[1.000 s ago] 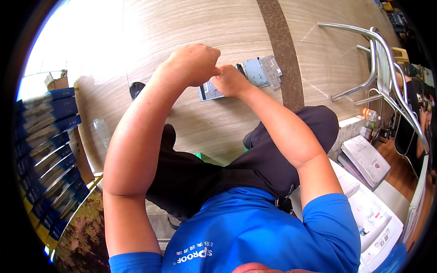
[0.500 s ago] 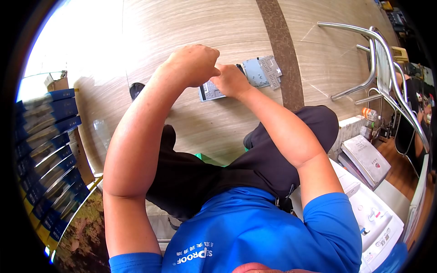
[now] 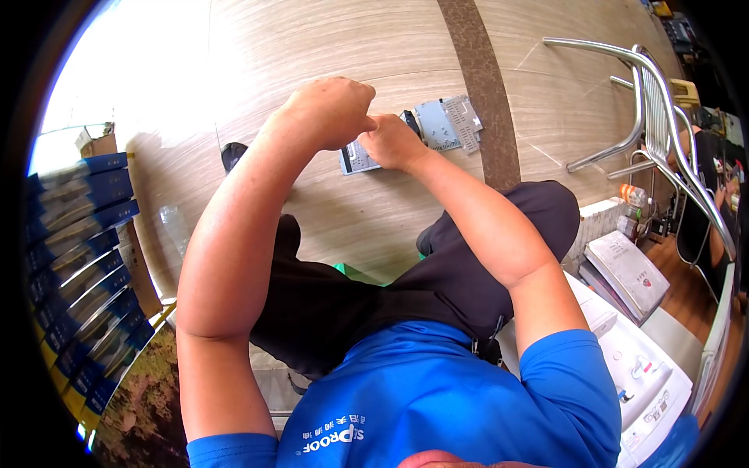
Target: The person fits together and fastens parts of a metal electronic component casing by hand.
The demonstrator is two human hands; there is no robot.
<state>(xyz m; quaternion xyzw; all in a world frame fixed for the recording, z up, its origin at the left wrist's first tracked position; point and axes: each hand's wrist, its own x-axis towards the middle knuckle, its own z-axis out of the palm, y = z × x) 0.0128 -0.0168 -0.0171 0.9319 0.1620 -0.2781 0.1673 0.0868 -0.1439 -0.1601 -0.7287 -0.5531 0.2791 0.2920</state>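
My left hand point(image 3: 334, 111) is closed, with the fingers curled down and mostly hidden from above. Right beside it is my right hand point(image 3: 392, 143), also closed, its thumb side against the fingertips of the left. Whatever the two hands grip, if anything, is hidden under them. Below the right hand lies a flat grey metal panel point(image 3: 360, 161) with small holes, partly covered. On its far side a black part point(image 3: 411, 122) shows past the knuckles. Next to that, a light blue-grey metal plate point(image 3: 438, 125) and a perforated metal strip point(image 3: 466, 123) lie on the floor.
A steel-framed chair point(image 3: 657, 101) stands at the right. Stacked blue boxes point(image 3: 101, 187) line the left side, near a clear plastic bottle point(image 3: 173, 222). Books point(image 3: 628, 273) and a white tray point(image 3: 644, 382) are at lower right. A dark brown strip point(image 3: 491, 101) crosses the tiled floor.
My right hand has shifted slightly toward me and left, showing more of the black part beside it. My left hand has stayed almost in place.
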